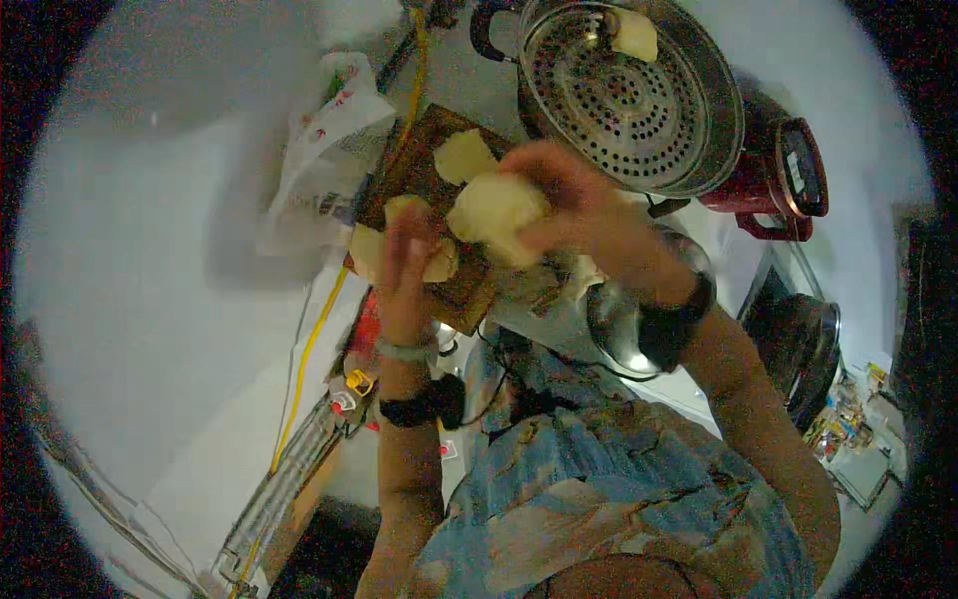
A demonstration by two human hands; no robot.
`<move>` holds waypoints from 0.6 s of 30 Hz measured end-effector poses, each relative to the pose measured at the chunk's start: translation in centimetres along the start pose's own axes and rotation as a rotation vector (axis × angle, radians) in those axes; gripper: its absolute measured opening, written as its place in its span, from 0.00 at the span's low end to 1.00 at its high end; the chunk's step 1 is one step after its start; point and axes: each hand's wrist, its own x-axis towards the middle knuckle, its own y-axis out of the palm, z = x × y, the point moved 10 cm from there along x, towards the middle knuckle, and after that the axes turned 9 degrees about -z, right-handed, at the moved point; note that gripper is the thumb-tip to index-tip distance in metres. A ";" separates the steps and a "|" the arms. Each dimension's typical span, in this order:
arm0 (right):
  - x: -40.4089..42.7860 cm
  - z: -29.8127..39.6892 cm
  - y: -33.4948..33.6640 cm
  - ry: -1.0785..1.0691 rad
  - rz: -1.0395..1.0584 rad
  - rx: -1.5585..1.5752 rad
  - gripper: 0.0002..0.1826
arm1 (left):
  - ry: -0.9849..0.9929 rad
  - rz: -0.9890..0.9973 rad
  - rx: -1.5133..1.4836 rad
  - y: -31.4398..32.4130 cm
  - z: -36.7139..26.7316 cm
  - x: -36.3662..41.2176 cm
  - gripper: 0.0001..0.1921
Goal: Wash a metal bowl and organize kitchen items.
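Observation:
My right hand [561, 195] holds a pale yellow piece of dough [498, 210] between its fingers, above a brown wooden board [464, 292]; both are motion-blurred. My left hand [408, 239] reaches over pale pieces [367, 251] at the board's left side, and its fingers hide part of them. Whether it grips one I cannot tell. Another pale piece [464, 156] lies on the board behind the held one. At the top right, a metal steamer pot [629, 112] with a perforated bottom has one pale piece [635, 35] lying inside, near its far rim.
Right of the steamer stands a dark red kettle [763, 180]. A shiny metal bowl [614, 318] sits beneath my right forearm. A dark pan [808, 352] is farther right. A white plastic bag [329, 142] lies left of the board, near a yellow cable [310, 359].

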 end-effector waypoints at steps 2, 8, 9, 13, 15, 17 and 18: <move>0.0 1.0 3.8 -0.309 0.145 -0.504 0.30 | -0.089 0.132 -0.247 3.7 -0.5 -1.1 0.34; 5.0 5.3 -2.9 -0.400 0.010 -0.911 0.28 | -0.217 0.133 -0.394 1.5 1.7 -0.2 0.27; 7.7 7.2 -9.1 -0.419 -0.151 -0.863 0.25 | -0.230 0.158 -0.404 2.1 2.1 0.6 0.27; 13.9 7.8 -18.9 -0.169 -0.352 -0.507 0.32 | 0.140 -0.121 0.644 -3.5 0.8 8.2 0.26; 16.4 4.9 -19.0 -0.641 0.035 -2.220 0.30 | 0.192 -0.228 0.976 -4.4 0.9 9.2 0.26; 17.1 4.7 -19.4 -0.790 -0.237 -2.187 0.24 | 0.218 -0.244 1.013 -4.2 1.0 10.0 0.27; 16.9 5.7 -19.2 -0.928 -0.516 -2.125 0.20 | 0.231 -0.261 1.037 -4.6 0.7 10.8 0.27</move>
